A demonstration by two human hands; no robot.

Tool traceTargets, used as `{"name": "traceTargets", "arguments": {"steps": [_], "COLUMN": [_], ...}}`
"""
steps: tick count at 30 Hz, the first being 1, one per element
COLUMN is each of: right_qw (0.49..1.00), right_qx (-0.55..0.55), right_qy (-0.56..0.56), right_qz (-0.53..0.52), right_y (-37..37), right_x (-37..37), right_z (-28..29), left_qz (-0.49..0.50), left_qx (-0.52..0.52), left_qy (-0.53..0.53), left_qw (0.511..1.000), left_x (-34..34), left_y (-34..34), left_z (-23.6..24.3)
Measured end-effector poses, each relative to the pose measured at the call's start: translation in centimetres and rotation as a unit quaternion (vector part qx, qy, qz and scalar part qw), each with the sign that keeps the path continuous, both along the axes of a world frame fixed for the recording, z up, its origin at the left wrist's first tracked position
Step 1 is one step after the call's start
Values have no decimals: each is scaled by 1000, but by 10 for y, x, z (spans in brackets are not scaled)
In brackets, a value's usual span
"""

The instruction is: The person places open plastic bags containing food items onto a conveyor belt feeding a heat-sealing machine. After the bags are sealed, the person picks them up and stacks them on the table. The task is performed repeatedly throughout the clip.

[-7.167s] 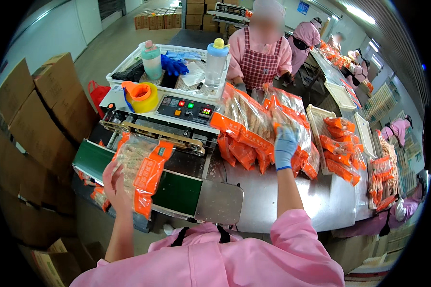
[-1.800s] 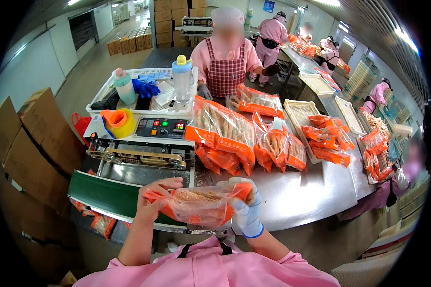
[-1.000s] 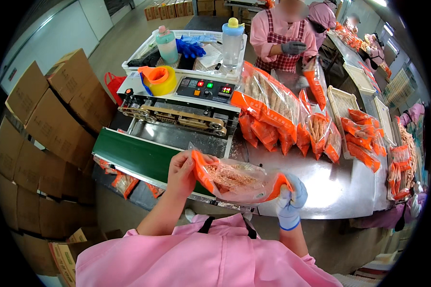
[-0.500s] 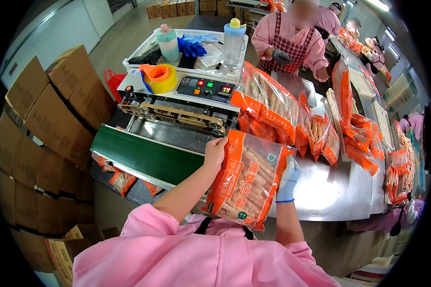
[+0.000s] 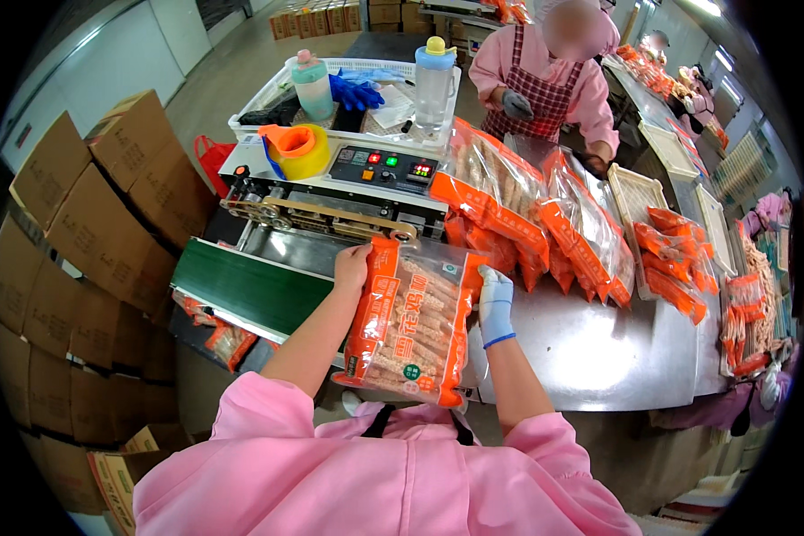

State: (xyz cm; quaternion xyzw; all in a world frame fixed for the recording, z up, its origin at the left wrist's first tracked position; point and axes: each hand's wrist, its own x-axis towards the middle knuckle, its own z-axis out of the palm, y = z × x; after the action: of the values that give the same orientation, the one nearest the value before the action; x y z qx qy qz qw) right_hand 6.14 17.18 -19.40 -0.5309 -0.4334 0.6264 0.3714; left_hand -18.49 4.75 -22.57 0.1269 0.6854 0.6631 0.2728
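A shiny metal table (image 5: 590,366) holds a heap of bags (image 5: 500,196), maybe for easy reach. Beside it is a machine (image 5: 348,188) with a green belt (image 5: 250,286). One clear-and-orange bag (image 5: 411,326) is up in front of the person, near the belt. The bare left hand (image 5: 353,268) and gloved right hand (image 5: 495,299) pinch its upper sides, probably to keep it flat. Big writing and a little round green badge (image 5: 412,372) mark its front.
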Motion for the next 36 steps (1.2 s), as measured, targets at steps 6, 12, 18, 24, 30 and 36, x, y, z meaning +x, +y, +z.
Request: {"name": "traceTargets", "arguments": {"steps": [6,12,18,24,30,36], "right_qw": [995,962,713,603,727,859], "right_qx": [63,149,608,631,605,452], "right_qy": [56,-105,-309,-475,-267,110], "right_qz": [54,203,-163,-113,-186,-211], "right_y": [9,12,54,152,114,31], "right_x": [-53,-69,-2,58,118,123], "right_z": [-35,-38,84,66,173,271], "left_qz": [35,1,119,123,47,-138], "left_qx": [21,-52,129,107,151,195], "left_qy": [-1,55,178,158,123,205], "left_qw": [999,997,968,974,980,949], "left_x": [-53,-72,-8,34,53,106], "left_y": [-24,-77,-174,-178,-147,-50], "left_z": [-15,54,111,117,120,207]}}
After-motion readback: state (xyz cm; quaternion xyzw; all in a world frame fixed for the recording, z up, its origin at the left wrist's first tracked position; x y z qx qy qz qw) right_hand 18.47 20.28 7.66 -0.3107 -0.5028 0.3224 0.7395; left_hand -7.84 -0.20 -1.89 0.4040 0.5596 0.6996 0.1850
